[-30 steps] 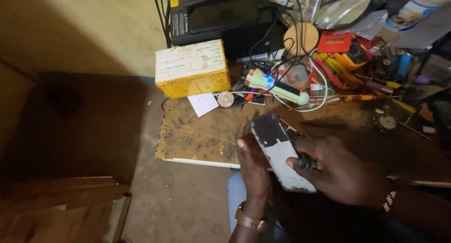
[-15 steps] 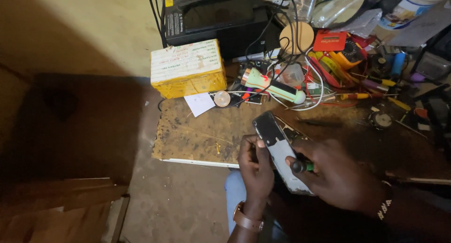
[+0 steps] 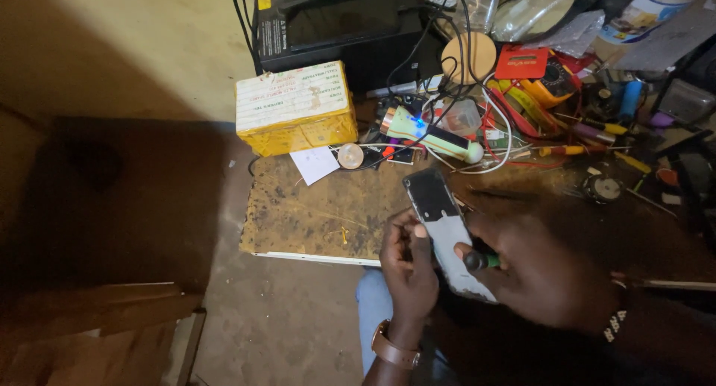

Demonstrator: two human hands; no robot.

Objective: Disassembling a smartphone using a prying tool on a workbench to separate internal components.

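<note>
Grey-backed phone (image 3: 447, 237) is resting in my left hand (image 3: 409, 270), whose fingers are curling round its near edge just over the worn board (image 3: 313, 214). My right hand (image 3: 544, 274) is closing tightly on a green-handled screwdriver (image 3: 481, 261), its tip pressing at the phone's side. I am judging that a slip there could gouge the casing or jab my left fingers. Beyond my fingertips, a yellow box (image 3: 297, 106) with a pale lined label is sitting, a white paper slip (image 3: 315, 164) lying beside it.
</note>
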